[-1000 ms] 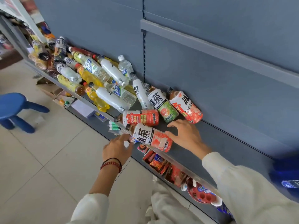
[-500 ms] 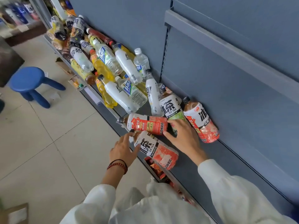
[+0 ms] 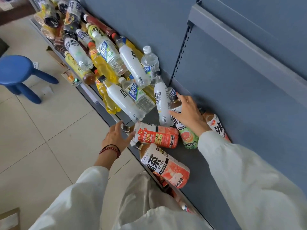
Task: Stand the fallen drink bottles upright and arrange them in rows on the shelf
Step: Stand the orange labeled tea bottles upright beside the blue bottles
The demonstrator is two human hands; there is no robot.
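Shelf (image 3: 197, 193) bare beside the nearest bottle (image 3: 166, 166), which lies at its front edge

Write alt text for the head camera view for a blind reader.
A person's hands reach over a grey metal shelf strewn with fallen plastic drink bottles: the right hand rests on a green-labelled tea bottle, and the left hand is at the cap end of a red-labelled tea bottle. A blue plastic stool stands nearby.
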